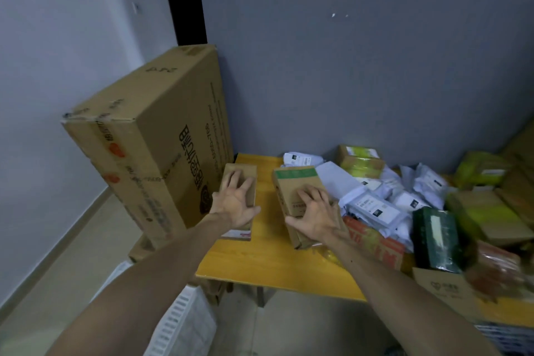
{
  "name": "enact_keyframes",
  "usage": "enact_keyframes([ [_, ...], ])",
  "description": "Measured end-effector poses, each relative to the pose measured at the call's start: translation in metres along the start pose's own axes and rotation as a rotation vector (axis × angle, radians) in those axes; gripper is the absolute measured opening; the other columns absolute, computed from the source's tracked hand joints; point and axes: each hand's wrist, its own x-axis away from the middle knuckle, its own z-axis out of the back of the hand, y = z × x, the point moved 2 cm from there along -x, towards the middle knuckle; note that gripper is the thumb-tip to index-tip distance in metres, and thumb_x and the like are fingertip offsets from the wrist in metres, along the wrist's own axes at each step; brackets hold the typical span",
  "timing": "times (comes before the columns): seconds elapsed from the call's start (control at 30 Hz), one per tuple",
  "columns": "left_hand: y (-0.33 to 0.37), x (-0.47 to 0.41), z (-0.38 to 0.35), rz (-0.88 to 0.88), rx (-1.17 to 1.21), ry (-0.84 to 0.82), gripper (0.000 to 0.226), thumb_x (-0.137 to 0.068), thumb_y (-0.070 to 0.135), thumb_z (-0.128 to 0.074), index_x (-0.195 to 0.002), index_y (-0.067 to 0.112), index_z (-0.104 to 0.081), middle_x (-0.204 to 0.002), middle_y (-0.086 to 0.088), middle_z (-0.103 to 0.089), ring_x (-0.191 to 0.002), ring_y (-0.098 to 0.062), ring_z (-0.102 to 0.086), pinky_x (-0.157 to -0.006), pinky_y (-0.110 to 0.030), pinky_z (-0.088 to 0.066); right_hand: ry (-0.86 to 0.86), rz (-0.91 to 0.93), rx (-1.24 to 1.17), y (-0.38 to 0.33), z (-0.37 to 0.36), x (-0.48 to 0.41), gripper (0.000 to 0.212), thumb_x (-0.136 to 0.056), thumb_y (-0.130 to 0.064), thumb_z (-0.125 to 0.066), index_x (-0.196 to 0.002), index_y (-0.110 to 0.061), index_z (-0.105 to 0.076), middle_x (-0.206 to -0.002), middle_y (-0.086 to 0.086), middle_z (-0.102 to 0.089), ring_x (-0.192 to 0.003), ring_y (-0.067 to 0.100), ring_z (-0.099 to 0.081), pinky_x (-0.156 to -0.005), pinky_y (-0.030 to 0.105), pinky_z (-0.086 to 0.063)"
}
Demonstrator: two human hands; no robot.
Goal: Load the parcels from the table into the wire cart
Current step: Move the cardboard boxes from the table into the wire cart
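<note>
Left hand spans the top of the small brown box: fingers splayed, little finger on one long edge, thumb hooked over the other, so it's gripping from above. Right hand is clawed on the green-striped box, fingertips on the top face and thumb against the near-left side, also gripping. Both boxes sit on the table, at its left end, side by side with a strip of bare yellow top between them. Can't tell if either is lifted off the surface.

Rest of the table, to the right: a pile of grey mailer bags, a red-printed box touching the green-striped one, a dark green box, and more cartons further along, blurred.

Big carton stands tilted off the table's left end, just beside the small brown box.

Wire cart is on the floor below the table's near-left corner, white wire, only partly in view.
</note>
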Motion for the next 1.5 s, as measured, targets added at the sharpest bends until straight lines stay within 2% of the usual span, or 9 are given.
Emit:
enact_keyframes([
  [0.37,0.032,0.028,0.024,-0.240,0.049,0.046,0.084,-0.084,0.055,-0.060,-0.155,0.031,-0.022,-0.164,0.001,0.001,-0.151,-0.021,0.009,-0.107,-0.056,-0.036,0.182,-0.264,0.047,0.006,0.047,0.082,0.087,-0.077,-0.070,-0.056,-0.150,-0.030,-0.030,-0.157,-0.003,-0.025,-0.143,0.023,-0.019,-0.107,0.052,-0.033],
  [0.63,0.075,0.057,0.022,-0.428,0.018,0.030,0.084,-0.083,0.054,-0.061,-0.154,0.030,-0.023,-0.164,0.001,-0.001,-0.151,-0.022,0.006,-0.107,-0.053,-0.037,0.253,-0.432,0.060,0.027,0.069,0.173,0.086,-0.075,-0.071,-0.053,-0.148,-0.029,-0.033,-0.157,-0.002,-0.024,-0.145,0.024,-0.017,-0.107,0.061,-0.031],
  [0.97,0.207,0.104,0.015,-0.703,0.023,-0.010,0.086,-0.082,0.055,-0.062,-0.155,0.030,-0.024,-0.164,0.001,-0.003,-0.151,-0.021,0.006,-0.115,-0.048,-0.030,0.334,-0.674,0.089,0.094,0.102,0.292,0.084,-0.079,-0.070,-0.053,-0.149,-0.029,-0.029,-0.157,-0.001,-0.023,-0.143,0.026,-0.018,-0.107,0.059,-0.031],
  [1.07,0.262,0.127,0.006,-0.788,0.062,-0.025,0.083,-0.082,0.051,-0.064,-0.153,0.028,-0.028,-0.164,-0.001,-0.006,-0.151,-0.020,0.004,-0.114,-0.051,-0.031,0.362,-0.745,0.085,0.125,0.109,0.338,0.083,-0.079,-0.070,-0.051,-0.148,-0.028,-0.031,-0.155,-0.001,-0.026,-0.142,0.026,-0.020,-0.107,0.059,-0.029],
  [1.5,0.481,0.259,-0.059,-1.105,-0.007,-0.137,0.083,-0.081,0.050,-0.065,-0.153,0.029,-0.028,-0.163,0.000,-0.003,-0.150,-0.021,0.004,-0.113,-0.059,-0.027,0.487,-1.088,0.019,0.260,0.118,0.553,0.077,-0.075,-0.069,-0.055,-0.137,-0.026,-0.042,-0.149,0.002,-0.034,-0.137,0.025,-0.028,-0.101,0.057,-0.035],
])
